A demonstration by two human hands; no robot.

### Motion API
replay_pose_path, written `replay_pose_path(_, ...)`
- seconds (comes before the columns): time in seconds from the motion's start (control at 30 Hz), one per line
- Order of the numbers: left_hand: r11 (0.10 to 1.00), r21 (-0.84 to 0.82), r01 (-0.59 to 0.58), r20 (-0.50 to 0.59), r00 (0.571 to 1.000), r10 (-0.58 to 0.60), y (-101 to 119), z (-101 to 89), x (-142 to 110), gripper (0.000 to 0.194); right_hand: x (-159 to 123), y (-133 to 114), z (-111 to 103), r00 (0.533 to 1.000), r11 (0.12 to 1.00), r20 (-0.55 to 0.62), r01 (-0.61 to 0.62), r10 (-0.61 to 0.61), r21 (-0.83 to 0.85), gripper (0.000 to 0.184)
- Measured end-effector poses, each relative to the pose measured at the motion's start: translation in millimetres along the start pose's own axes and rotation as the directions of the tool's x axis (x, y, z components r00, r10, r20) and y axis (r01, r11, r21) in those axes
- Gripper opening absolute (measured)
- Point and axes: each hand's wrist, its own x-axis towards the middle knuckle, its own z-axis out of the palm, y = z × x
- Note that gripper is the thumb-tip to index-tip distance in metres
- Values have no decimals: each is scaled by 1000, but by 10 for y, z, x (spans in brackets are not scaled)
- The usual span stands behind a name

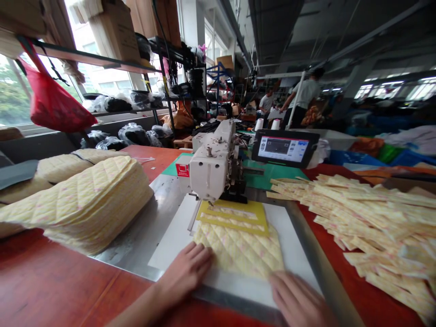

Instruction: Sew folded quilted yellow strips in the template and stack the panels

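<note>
A pale yellow quilted fabric piece (235, 250) lies on the white plate (170, 245) of a sewing machine (213, 161). Its far part is under a yellow slotted template (235, 216) below the machine head. My left hand (190, 265) is at the piece's left edge, fingers curled together with their tips on that edge; the thumb is hidden. Around the near right corner is my right hand (299, 297), blurred by motion, its fingertips touching or very close to the fabric. Whether it grips the corner I cannot make out.
A thick stack of quilted pieces (98, 200) stands left of the plate. Many fabric strips (368, 227) are heaped on the right. Behind the machine are a control screen (284, 147) and thread cones (275, 125). A red bag (56, 97) hangs upper left; people work farther back.
</note>
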Motion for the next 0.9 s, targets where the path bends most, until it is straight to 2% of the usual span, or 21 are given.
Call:
replay_pose_path(0.07,995,39,94,33,995,-95,-174,121,74,17,178,111,155,998,998,11,-60,60,-6,35)
replay_pose_path(0.17,972,-8,236,42,971,-235,-377,258,107,20,349,215,362,996,997,52,-73,74,-27,32)
replay_pose_path(0.33,900,-193,391,62,920,-387,-446,338,37,33,379,287,499,988,991,75,-130,132,-35,33)
replay_pose_path(0.5,850,-333,407,36,907,-420,-402,352,-29,34,318,316,547,974,980,130,-191,183,55,30)
replay_pose_path(0.7,865,-240,440,64,896,-439,-350,315,-67,36,254,353,598,971,961,129,-219,199,166,26)
replay_pose_path(0.9,841,-210,499,64,865,-498,-275,250,-15,23,203,365,590,977,957,105,-202,184,209,29)
